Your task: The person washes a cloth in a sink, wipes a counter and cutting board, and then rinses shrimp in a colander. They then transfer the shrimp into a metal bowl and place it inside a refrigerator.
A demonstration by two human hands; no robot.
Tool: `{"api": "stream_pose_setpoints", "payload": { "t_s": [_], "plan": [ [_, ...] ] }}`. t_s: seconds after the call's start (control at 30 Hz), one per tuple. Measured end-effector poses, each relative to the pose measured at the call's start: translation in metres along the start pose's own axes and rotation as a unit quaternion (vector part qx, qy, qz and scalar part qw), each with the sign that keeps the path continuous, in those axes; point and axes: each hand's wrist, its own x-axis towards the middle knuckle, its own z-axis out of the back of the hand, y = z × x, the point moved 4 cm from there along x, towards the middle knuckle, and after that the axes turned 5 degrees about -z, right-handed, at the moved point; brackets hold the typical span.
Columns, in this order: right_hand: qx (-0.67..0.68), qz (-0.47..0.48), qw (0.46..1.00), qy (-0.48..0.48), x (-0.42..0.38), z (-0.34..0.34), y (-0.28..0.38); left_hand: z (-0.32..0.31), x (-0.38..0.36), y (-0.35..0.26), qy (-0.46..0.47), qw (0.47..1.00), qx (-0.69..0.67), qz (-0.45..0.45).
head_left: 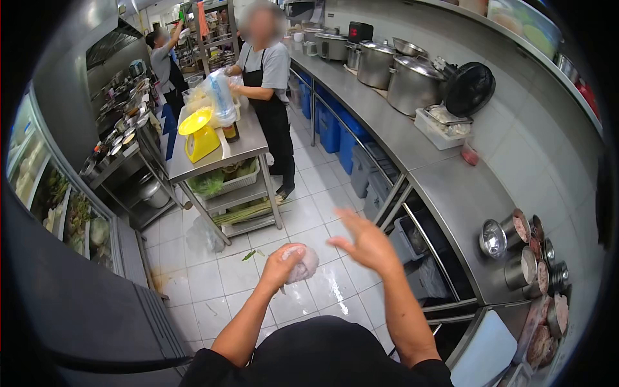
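My left hand is closed around a pale, clear plastic bag holding a whitish-pink lump, held out in front of my chest over the tiled floor. My right hand hovers just to the right of the bag, fingers spread, palm turned towards it and holding nothing. Both forearms reach forward from my black shirt.
A steel counter runs along the right with steel cups, large pots and a fan. A prep table with a yellow scale stands ahead; a person in a black apron works there, another further back. The floor looks wet.
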Motion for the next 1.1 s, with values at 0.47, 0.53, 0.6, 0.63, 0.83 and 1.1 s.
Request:
{"api": "stream_pose_setpoints", "payload": {
  "t_s": [0.47, 0.53, 0.6, 0.63, 0.83, 1.1],
  "plan": [
    [0.056, -0.062, 0.993, 0.084, -0.051, -0.036, -0.024, -0.045, -0.002, 0.013, 0.116, 0.992, 0.022, 0.037],
    [0.064, -0.077, 0.991, 0.093, -0.055, -0.038, -0.024, -0.051, 0.002, 0.019, 0.132, 0.991, 0.015, 0.024],
    [0.074, -0.095, 0.987, 0.105, -0.059, -0.037, -0.025, -0.052, 0.002, 0.019, 0.139, 0.99, 0.01, 0.016],
    [0.077, -0.105, 0.986, 0.107, -0.06, -0.038, -0.028, -0.053, 0.0, 0.017, 0.143, 0.99, 0.009, 0.016],
    [0.088, -0.177, 0.978, 0.074, -0.087, -0.026, -0.05, -0.053, -0.007, 0.03, 0.157, 0.986, 0.038, 0.046],
    [-0.056, -0.313, 0.944, -0.088, -0.101, 0.116, -0.184, -0.064, -0.005, 0.037, 0.179, 0.981, 0.05, 0.063]
  ]
}}
